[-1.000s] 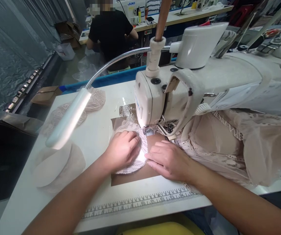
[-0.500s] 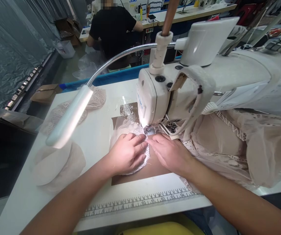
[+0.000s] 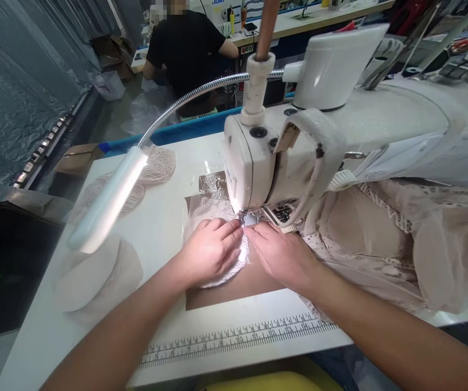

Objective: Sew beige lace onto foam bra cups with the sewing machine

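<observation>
My right hand (image 3: 285, 254) is now sitting higher than a second ago, when its fingers were pressing lower on the edge of the round lace piece (image 3: 239, 263); its fingertips are now almost meeting those of my left hand (image 3: 209, 251), just in front of the presser foot (image 3: 242, 217). Since half a second ago, little is changing except that both hands are lying slightly nearer the foot. My left fingers are lying close together, gently bent, resting over the lace; my right fingers are stretching forward, bunched at its edge. I cannot tell whether either hand is pinching the lace or only pressing it. The lace is lying partly under my left hand, below the white sewing machine (image 3: 245, 163), showing a pale, ribbed, curved border with loose threads. Beneath it a smooth brown sheet (image 3: 234, 297) is covering part of the glossy white bench (image 3: 168, 214). To my right, a sheer, beige garment heap (image 3: 364, 233) is bulging in rounded folds with scalloped trim; to my left, thin rounded cloth pieces (image 3: 91, 277) are overlapping beneath the lamp (image 3: 107, 201).
</observation>
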`<state>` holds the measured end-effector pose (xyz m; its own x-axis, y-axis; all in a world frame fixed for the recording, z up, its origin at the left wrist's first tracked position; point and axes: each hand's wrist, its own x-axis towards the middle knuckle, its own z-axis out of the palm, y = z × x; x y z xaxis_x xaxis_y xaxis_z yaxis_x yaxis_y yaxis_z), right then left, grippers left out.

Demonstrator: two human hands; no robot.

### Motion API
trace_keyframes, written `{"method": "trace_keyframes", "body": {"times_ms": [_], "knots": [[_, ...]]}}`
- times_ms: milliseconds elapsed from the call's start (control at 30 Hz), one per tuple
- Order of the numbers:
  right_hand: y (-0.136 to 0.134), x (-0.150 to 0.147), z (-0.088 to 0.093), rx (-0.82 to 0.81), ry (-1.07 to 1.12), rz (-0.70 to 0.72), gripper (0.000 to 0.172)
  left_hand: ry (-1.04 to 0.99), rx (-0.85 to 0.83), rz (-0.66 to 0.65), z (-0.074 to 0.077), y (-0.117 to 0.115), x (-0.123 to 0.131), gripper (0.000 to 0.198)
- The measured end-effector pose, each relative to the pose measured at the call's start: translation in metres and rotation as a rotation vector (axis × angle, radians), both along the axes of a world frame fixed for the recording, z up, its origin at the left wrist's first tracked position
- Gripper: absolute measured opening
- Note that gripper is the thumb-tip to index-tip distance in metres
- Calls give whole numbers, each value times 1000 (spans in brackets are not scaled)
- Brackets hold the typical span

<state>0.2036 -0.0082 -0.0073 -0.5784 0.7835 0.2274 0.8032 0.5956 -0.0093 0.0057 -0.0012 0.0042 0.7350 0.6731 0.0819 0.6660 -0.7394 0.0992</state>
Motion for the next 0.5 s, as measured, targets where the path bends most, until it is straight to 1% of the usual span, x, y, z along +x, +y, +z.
{"method": "trace_keyframes", "body": {"times_ms": [133,233,500], "knots": [[0,0,0,9,16,7,27,-29,39,3,-3,1,1,40],[1,1,-1,23,44,19,28,-46,65,0,-6,2,2,38],[2,7,-2,-25,135,94,29,-78,87,-6,-12,6,-2,36]]}}
